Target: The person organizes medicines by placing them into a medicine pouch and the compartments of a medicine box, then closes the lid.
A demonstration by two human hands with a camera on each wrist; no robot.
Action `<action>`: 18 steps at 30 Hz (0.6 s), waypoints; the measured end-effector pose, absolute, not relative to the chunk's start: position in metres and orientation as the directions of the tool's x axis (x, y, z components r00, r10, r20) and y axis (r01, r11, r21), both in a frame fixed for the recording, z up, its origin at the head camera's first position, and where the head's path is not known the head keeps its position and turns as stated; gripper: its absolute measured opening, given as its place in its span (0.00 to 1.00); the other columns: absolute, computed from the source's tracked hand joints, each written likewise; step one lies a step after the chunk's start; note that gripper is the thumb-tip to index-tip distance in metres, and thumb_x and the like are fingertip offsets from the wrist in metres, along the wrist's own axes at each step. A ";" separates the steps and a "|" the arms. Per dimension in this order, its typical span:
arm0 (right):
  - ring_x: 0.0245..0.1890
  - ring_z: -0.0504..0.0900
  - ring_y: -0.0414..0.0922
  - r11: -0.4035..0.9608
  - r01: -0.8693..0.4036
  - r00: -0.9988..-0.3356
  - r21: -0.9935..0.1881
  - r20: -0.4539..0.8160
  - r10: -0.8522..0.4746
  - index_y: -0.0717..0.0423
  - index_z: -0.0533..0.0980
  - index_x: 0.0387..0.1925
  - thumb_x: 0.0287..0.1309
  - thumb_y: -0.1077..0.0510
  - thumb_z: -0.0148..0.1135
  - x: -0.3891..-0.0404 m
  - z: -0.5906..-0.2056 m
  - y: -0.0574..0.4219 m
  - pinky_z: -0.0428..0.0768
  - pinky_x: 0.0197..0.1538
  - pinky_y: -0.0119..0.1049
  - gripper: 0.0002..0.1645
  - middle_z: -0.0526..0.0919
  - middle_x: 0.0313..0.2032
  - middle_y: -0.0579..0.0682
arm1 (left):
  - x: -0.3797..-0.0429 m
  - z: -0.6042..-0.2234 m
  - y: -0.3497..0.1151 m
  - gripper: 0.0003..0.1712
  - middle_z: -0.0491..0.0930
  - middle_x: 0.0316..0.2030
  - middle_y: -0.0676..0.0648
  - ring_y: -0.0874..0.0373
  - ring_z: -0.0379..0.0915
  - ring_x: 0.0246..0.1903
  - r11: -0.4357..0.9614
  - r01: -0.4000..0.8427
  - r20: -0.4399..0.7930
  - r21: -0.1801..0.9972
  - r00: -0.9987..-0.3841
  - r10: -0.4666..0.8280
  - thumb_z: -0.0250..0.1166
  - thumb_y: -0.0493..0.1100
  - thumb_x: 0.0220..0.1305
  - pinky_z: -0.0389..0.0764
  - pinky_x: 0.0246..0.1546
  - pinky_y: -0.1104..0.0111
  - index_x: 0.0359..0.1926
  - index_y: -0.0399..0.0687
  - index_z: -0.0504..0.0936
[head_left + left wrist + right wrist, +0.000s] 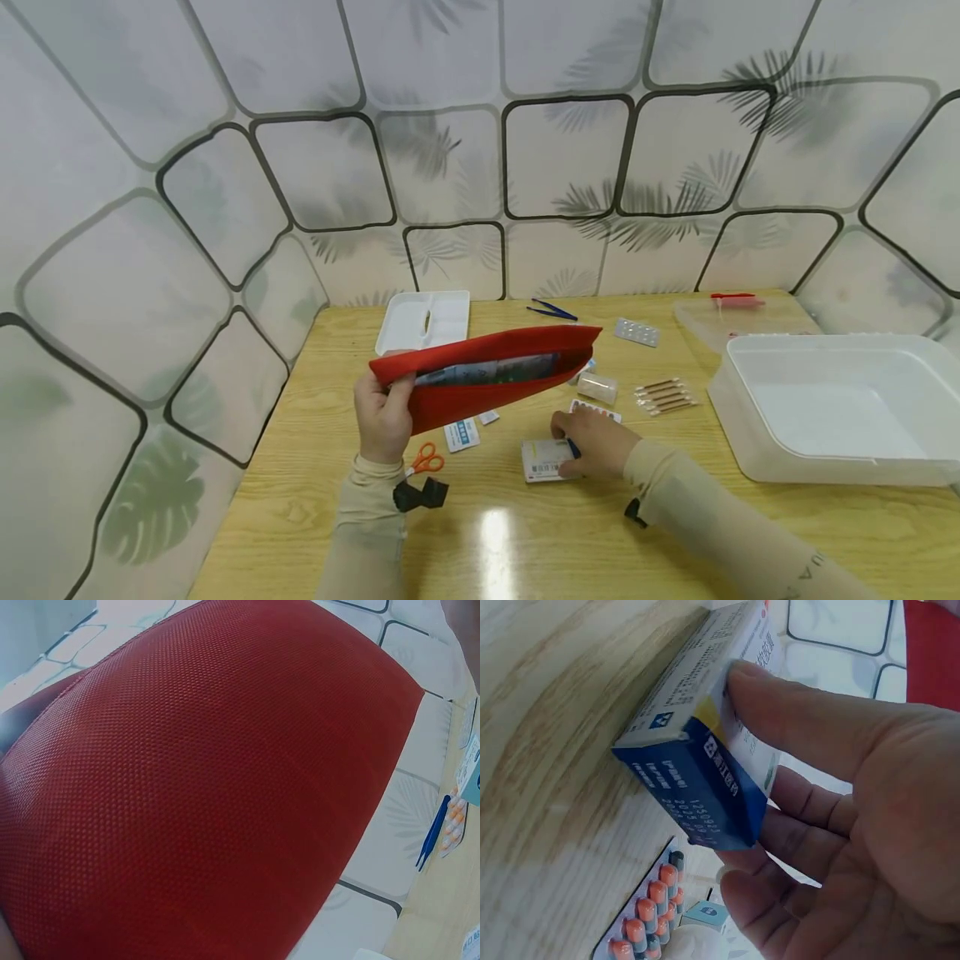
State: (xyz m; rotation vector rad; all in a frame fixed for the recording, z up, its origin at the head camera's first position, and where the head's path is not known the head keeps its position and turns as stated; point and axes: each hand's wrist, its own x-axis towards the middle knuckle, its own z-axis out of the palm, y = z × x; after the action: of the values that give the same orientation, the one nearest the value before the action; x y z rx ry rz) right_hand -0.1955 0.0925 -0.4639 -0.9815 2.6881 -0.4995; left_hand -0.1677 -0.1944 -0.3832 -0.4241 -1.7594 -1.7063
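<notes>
My left hand (384,417) grips the left end of a red pouch (450,408), thumb on its near side. The pouch is raised above the table, its mouth gaping toward me with printed papers or packets (491,371) inside. Its red woven surface fills most of the left wrist view. Lower right of the pouch, my right hand (596,446) holds a white and blue medicine box (727,769) between thumb and fingers. The box is low at the tabletop, its blue end facing the right wrist camera. A blister of orange and dark capsules (649,915) lies just beyond it.
Orange-handled scissors (427,458) and a white-blue packet (461,434) lie below the pouch. Behind are a white tray (393,329), blue tweezers (553,312), a silver blister (637,332), a bandage roll (597,387) and cotton swabs (666,397). A translucent bin (840,462) stands right.
</notes>
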 end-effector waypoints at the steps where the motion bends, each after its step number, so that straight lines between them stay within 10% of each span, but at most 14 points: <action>1: 0.33 0.70 0.40 0.710 -0.581 -0.742 -0.396 -0.099 -0.663 0.49 0.71 0.37 0.44 0.48 0.76 -0.195 -0.464 0.092 0.73 0.38 0.38 0.24 0.73 0.31 0.41 | -0.168 -0.383 -0.194 0.09 0.83 0.32 0.55 0.61 0.76 0.31 0.106 0.636 0.643 0.764 -0.739 -0.199 0.53 0.26 0.62 0.75 0.34 0.70 0.37 0.26 0.80; 18: 0.43 0.78 0.39 0.622 -0.597 -0.717 -0.506 -0.011 -0.697 0.51 0.75 0.50 0.53 0.56 0.70 -0.179 -0.453 0.114 0.78 0.45 0.39 0.22 0.80 0.47 0.45 | -0.167 -0.383 -0.194 0.09 0.83 0.32 0.53 0.60 0.76 0.30 0.134 0.653 0.666 0.745 -0.724 -0.180 0.54 0.27 0.63 0.76 0.34 0.70 0.37 0.28 0.82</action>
State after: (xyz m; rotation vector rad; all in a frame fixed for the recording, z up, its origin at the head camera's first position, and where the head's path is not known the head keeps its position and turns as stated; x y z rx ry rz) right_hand -0.1789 0.1138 -0.4531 -1.0672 2.6388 -0.7103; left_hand -0.1673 -0.1936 -0.3833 -0.4570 -1.7740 -1.6609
